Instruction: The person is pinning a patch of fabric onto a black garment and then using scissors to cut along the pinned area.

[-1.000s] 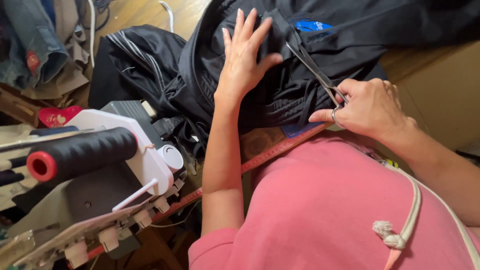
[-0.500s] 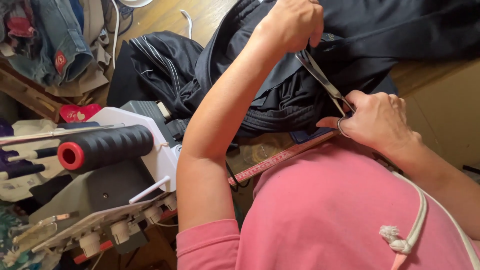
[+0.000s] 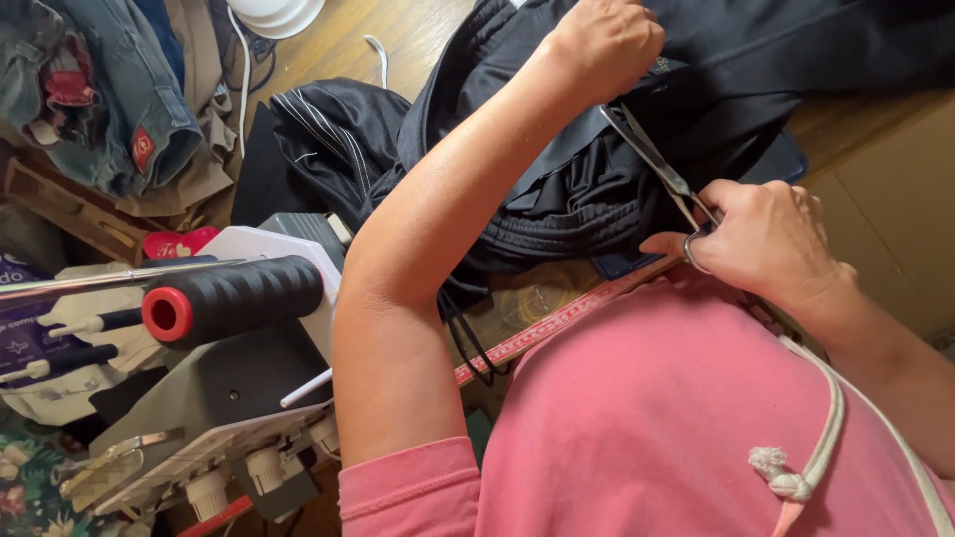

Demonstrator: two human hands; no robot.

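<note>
Left hand [image 3: 602, 45] is now a closed fist, bunching up the black garment [image 3: 587, 179] near the top of the view. A second ago this hand lay flat and open on the cloth, fingers spread. So I judge the cloth is now pulled up and held tight, ready for the blades.

Next to it, my right hand [image 3: 761, 239] is closed around the handles of the scissors [image 3: 657, 164], with a finger through one ring. It has hardly moved.

The scissors are long and thin. They run on a slant, from the handles low on the right up to the tips at the upper left, just under the fist. I cannot tell if the blades are apart.

The garment lies in a heap on the wooden table [image 3: 875, 189]. A red measuring tape [image 3: 557, 323] runs along the table edge. On the left stands a sewing machine [image 3: 199, 398] with a black thread spool [image 3: 234, 298].
</note>
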